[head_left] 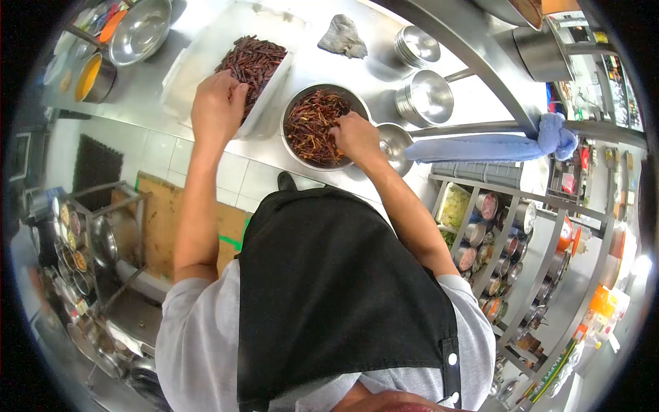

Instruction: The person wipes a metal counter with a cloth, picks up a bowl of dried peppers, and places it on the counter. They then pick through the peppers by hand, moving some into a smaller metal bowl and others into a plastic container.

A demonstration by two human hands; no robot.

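Fingers of left hand [218, 106] curl, grasping dried chillies [251, 60] in white tray [180, 72], upper centre. Right hand [355, 135] pinches chillies in steel bowl [294, 103] beside tray.

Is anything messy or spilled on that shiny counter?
No spill shows. The dried chillies stay inside the white tub and the steel bowl. Only a crumpled grey rag lies loose on the counter, away from both hands.
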